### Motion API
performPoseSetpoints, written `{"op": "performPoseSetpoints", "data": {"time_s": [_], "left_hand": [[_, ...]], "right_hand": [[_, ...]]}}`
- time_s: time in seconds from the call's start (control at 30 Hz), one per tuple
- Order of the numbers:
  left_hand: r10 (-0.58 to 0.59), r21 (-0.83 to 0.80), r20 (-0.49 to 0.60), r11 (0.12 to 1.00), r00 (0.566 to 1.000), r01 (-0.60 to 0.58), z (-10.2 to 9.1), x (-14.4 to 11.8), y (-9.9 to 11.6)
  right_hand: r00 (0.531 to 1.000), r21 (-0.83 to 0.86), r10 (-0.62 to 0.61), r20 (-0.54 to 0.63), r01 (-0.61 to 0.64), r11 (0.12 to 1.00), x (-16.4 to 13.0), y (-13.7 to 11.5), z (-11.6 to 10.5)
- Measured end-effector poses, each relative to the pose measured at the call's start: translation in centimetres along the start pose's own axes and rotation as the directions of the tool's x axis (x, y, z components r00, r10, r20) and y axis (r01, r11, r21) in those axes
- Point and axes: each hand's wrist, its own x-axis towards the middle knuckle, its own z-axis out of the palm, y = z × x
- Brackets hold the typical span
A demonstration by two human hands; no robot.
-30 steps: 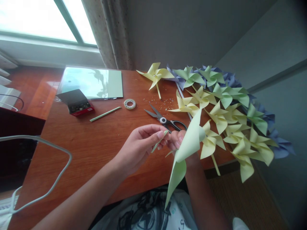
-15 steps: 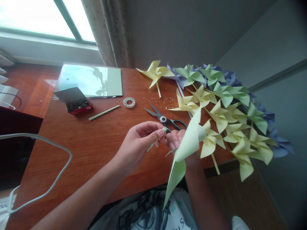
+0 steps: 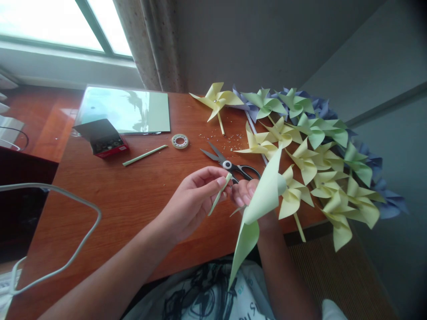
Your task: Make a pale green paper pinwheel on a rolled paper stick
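A short light-green paper stick (image 3: 219, 196) is pinched between the thumb and fingers of my left hand (image 3: 196, 193). Just to its right, my right hand (image 3: 245, 195) holds a light-green paper pinwheel (image 3: 263, 195), seen from the side. The pinwheel's blades cover much of that hand, so the exact grip is partly hidden. Black-handled scissors (image 3: 227, 165) lie on the table right behind both hands, blades apart. A second light-green paper stick (image 3: 145, 155) rests farther left on the wood.
A tape roll (image 3: 180, 141), an opened red box (image 3: 108, 146) of small pieces and a shiny pack of green paper (image 3: 158, 111) lie on the table (image 3: 110, 213). Yellow, green and purple pinwheels (image 3: 305, 162) crowd the right side. A white cable (image 3: 90, 206) loops at left.
The stick in my left hand has turned, and more of its length shows between the fingers. My right hand and the pinwheel have stayed nearly still.
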Motion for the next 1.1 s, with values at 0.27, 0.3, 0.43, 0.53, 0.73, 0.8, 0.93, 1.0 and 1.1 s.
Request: {"op": "performPoseSetpoints", "data": {"time_s": [0.27,0.3,0.43,0.53,0.73,0.8,0.93,1.0,1.1], "left_hand": [[0.013,0.041,0.007,0.999,1.000,-0.013,0.3,0.0,0.0],[0.014,0.045,0.006,0.999,1.000,-0.014,0.3,0.0,0.0],[0.009,0.041,-0.009,0.999,1.000,-0.009,0.2,0.0,0.0],[-0.005,0.027,-0.018,1.000,1.000,0.006,0.2,-0.1,0.1],[-0.015,0.013,-0.035,1.000,0.999,0.015,0.3,-0.1,0.4],[-0.028,0.013,-0.033,1.000,0.999,0.028,0.3,-0.1,0.4],[-0.067,0.027,-0.003,0.997,0.998,0.067,0.2,-0.1,0.4],[-0.086,0.033,0.014,0.996,0.996,0.085,0.2,-0.2,0.4],[-0.099,0.040,0.034,0.994,0.995,0.097,0.3,-0.2,0.4]], "right_hand": [[1.000,0.004,0.014,0.001,-0.014,1.000,-0.1,-0.2,0.1],[1.000,0.001,0.012,-0.001,-0.012,1.000,-0.1,-0.2,0.1],[1.000,-0.017,0.004,-0.009,-0.004,1.000,-0.1,-0.1,0.1],[1.000,-0.038,-0.012,-0.003,0.012,0.999,0.0,-0.1,0.1],[0.995,-0.100,-0.085,0.060,0.091,0.991,0.3,-0.2,-0.1],[0.989,-0.132,-0.112,0.094,0.124,0.983,0.2,-0.6,-0.2],[0.973,-0.241,-0.117,0.198,0.164,0.956,-0.4,-2.5,0.3],[0.964,-0.310,-0.097,0.246,0.173,0.935,-0.7,-3.7,0.9],[0.957,-0.413,-0.088,0.275,0.200,0.888,-0.9,-5.0,1.8]]}}
